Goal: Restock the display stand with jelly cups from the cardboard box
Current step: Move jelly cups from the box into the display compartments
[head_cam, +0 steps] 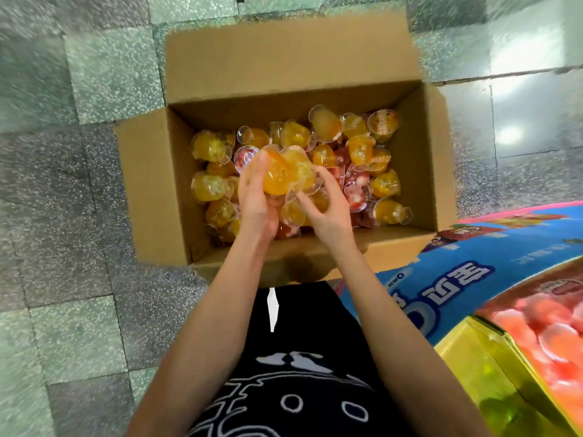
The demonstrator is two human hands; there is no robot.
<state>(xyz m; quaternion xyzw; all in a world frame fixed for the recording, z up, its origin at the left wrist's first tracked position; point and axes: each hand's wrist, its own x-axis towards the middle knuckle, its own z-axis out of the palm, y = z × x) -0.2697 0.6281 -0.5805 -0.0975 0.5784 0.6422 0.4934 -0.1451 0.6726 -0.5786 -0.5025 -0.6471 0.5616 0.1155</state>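
An open cardboard box (151, 190) stands on the floor in front of me, filled with several orange, yellow and red jelly cups (359, 146). Both hands are inside it, cupped together around a bunch of orange jelly cups (280, 175) lifted a little above the pile. My left hand (255, 200) holds the bunch from the left with its fingers curled up along it. My right hand (328, 206) closes on it from the right. The display stand (473, 279) is at the lower right, blue with printed letters, with a bin of pink jelly cups (549, 335).
The floor (79, 216) is grey-green speckled tile all around the box. The box's flaps (284, 58) are folded outward at the back and sides. A yellow-gold panel (482, 373) of the stand sits close to my right arm.
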